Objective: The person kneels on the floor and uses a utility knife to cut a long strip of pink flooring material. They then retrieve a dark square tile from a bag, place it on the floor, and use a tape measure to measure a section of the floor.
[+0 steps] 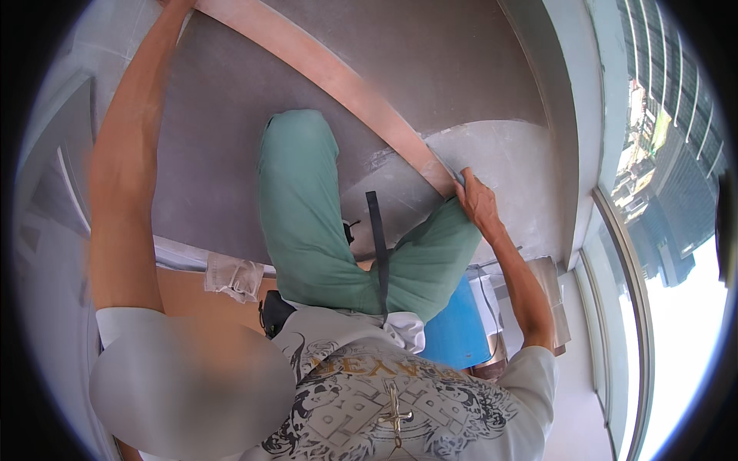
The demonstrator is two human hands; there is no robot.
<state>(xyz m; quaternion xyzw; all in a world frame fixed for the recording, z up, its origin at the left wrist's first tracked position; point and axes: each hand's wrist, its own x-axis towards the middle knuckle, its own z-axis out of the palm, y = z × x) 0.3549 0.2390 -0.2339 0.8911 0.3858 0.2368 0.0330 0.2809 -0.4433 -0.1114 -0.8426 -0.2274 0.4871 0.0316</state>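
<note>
A long, flat salmon-coloured strip [330, 73] runs slantwise across the grey-brown floor [223, 84], from the upper left to beside my right knee. My right hand [480, 203] is closed on the near right end of this strip, fingers at its edge and knuckles up. Reaching far forward, my left arm ends at the upper left, where my left hand [177, 3] is mostly cut off by the picture's edge near the strip's far end. Its fingers do not show. Between hands and body, my bent legs in green trousers [300, 177] take up the middle.
At the right, a raised pale ledge [565, 100] curves along a window [669, 230]. A blue panel [459, 326] lies by my right hip, with brown cardboard-like pieces [550, 296] beyond it. A beige cloth [233, 276] lies at left. A dark strap [377, 238] hangs from my waist.
</note>
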